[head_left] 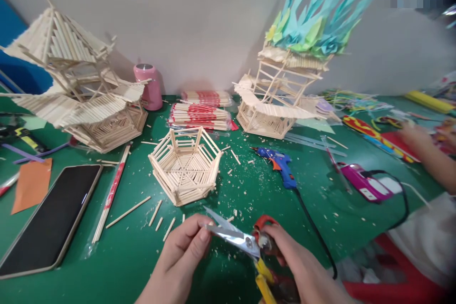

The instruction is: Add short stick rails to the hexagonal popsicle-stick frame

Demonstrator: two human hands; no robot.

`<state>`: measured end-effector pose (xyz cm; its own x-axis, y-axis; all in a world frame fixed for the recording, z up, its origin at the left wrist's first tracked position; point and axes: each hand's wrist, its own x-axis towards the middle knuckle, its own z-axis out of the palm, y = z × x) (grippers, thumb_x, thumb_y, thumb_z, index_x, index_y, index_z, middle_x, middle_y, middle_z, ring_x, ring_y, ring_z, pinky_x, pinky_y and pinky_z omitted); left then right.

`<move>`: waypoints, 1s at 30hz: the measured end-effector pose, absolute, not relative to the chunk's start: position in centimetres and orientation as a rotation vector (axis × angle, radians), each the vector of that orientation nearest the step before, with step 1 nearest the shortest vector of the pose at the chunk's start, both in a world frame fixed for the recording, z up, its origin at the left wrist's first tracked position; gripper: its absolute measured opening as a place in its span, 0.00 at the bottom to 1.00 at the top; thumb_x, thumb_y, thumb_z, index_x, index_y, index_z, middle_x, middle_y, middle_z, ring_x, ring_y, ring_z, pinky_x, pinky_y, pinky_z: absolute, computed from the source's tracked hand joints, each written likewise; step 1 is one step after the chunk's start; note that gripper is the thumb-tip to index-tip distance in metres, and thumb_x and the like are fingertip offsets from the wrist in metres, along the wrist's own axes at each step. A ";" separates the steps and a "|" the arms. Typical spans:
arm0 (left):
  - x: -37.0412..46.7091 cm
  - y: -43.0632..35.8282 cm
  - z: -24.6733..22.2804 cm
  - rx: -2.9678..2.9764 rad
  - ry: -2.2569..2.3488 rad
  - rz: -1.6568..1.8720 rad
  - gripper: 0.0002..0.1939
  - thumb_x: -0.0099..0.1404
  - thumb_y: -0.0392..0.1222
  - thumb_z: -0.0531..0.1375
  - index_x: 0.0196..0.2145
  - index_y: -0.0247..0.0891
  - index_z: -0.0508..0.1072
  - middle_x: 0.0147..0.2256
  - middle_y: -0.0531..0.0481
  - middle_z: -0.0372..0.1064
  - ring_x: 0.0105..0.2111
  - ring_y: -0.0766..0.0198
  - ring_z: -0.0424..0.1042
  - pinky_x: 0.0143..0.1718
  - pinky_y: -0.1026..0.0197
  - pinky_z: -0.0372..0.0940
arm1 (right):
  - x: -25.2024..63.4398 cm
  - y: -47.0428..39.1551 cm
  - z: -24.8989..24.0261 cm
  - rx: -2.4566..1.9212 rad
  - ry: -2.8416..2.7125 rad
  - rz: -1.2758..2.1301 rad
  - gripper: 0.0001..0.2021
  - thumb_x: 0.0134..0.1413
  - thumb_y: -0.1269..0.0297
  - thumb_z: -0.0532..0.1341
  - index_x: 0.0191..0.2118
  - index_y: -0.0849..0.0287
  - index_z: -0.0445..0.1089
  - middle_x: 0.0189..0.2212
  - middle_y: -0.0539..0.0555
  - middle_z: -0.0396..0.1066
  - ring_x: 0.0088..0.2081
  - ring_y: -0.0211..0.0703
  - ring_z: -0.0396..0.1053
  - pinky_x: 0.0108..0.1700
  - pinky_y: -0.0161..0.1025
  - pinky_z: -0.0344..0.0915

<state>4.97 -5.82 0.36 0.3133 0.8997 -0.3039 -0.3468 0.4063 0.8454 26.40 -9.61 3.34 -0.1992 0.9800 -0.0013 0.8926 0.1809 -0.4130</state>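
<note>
My right hand [288, 256] grips a pair of scissors [238, 240] with red and yellow on its handle. The blades stand a little apart and point left. At their tips, my left hand [187, 247] is closed in a pinch, thumb against forefinger; what it holds is hidden. Just beyond the hands sits a small open-topped, many-sided frame [183, 197] of wooden sticks, with a spoked floor and railed sides. Short cut stick pieces [155, 213] and one longer stick [128, 212] lie left of it on the green table [124, 261].
Two stick-built pavilions [103, 116] [270, 114] stand behind, the right one topped with blue-green paper leaves. A blue glue gun [281, 164] trails its cord rightward. A phone [50, 218], wrapped sticks [199, 116] and a pink bottle [151, 88] lie around. Another person's arm [431, 152] reaches in at right.
</note>
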 end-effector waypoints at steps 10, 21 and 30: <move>4.8 -6.0 0.9 0.905 1.013 1.050 0.13 0.57 0.52 0.60 0.27 0.40 0.75 0.24 0.54 0.64 0.25 0.66 0.57 0.27 0.66 0.53 | 25.4 -9.1 3.9 -1.709 -2.259 0.459 0.31 0.36 0.62 0.63 0.52 0.63 0.61 0.43 0.62 0.72 0.42 0.58 0.72 0.39 0.42 0.72; 4.6 -5.7 0.6 0.934 0.995 1.053 0.09 0.59 0.48 0.60 0.30 0.42 0.77 0.28 0.52 0.70 0.30 0.64 0.64 0.32 0.66 0.57 | 24.8 -8.5 4.7 -1.681 -2.199 0.634 0.28 0.38 0.65 0.62 0.50 0.61 0.62 0.41 0.59 0.73 0.38 0.52 0.73 0.32 0.35 0.73; 4.4 -5.7 0.5 0.954 1.018 1.005 0.11 0.59 0.50 0.59 0.30 0.42 0.76 0.28 0.51 0.68 0.28 0.63 0.61 0.30 0.66 0.57 | 24.7 -8.3 4.8 -1.689 -2.178 0.675 0.29 0.36 0.66 0.63 0.50 0.62 0.63 0.41 0.60 0.73 0.39 0.53 0.73 0.35 0.36 0.73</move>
